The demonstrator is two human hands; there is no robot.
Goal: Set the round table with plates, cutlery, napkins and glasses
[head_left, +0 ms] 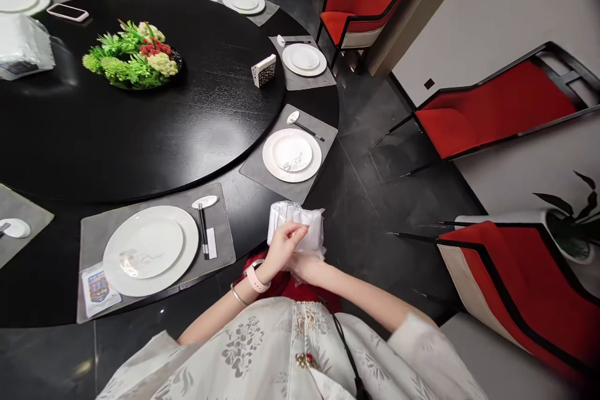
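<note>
Low in front of my body, at the table's edge, is a clear plastic bag of white slim packets (313, 228). My right hand (307, 267) holds this bag from below, its fingers mostly hidden. Over the bag is my left hand (288, 242), thumb and fingers pinched together; what they hold, if anything, cannot be made out. The left wrist wears a pink-strapped watch (257, 279). Nearest on the table, a stacked white plate setting (150, 251) has black chopsticks (202, 228), a white slim packet (212, 242) and a printed packet (99, 289) beside it.
Around the round black table (197, 137) lie more settings, such as white plates (291, 155) on a grey placemat. A flower arrangement (134, 56), a napkin holder (264, 70), a phone (68, 12) and a plastic-wrapped pack (23, 44) rest on it. Red chairs (506, 109) stand right.
</note>
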